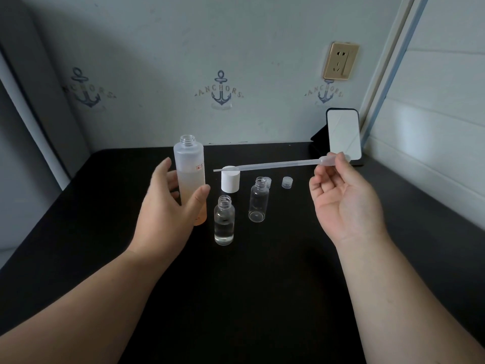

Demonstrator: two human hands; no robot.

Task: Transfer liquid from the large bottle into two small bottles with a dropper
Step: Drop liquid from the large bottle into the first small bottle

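left hand (170, 203) cups the open large bottle (189, 177) on the table (262, 285); right hand (343, 198) pinches the dropper (275, 165) bulb, held level. beside the bottle, one small bottle (223, 222) holds liquid, another (259, 200) looks empty. next: dip the tip in.

Left hand (170, 203) grips large bottle (189, 177); right hand (343, 195) pinches dropper (275, 165).
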